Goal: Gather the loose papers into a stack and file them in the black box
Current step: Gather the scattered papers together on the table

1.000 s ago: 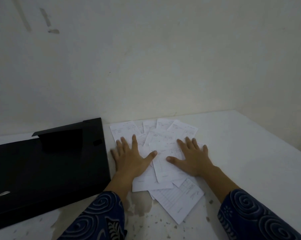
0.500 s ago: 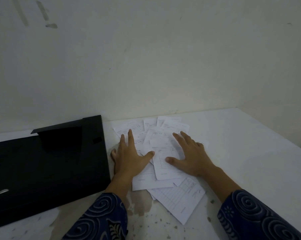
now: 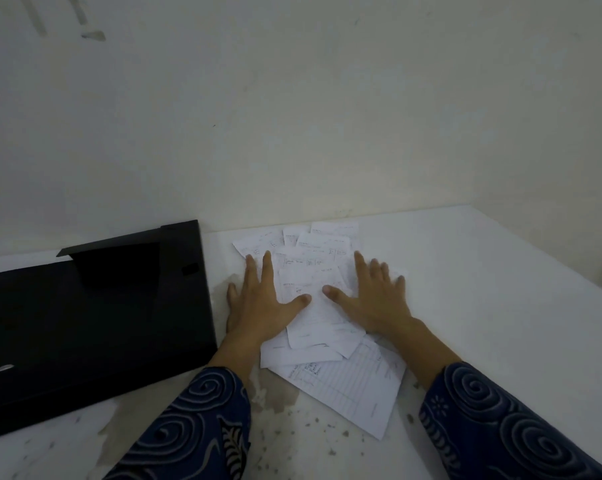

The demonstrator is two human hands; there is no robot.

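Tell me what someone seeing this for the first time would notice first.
Two bare hands pressed flat on a fan of loose white papers at the middle of the white table: the left hand on the pile's left edge, the right hand on its right. Next, the black box lying open just left of the papers, against the wall. A larger ruled sheet juts out nearest the person.

Both arms reach forward in dark blue swirl-patterned sleeves (image 3: 202, 424). The left hand (image 3: 261, 303) lies palm down, fingers stretched forward and thumb pointing inward. The right hand (image 3: 375, 299) mirrors it, flat with fingers spread; the two thumb tips sit near each other, apart.
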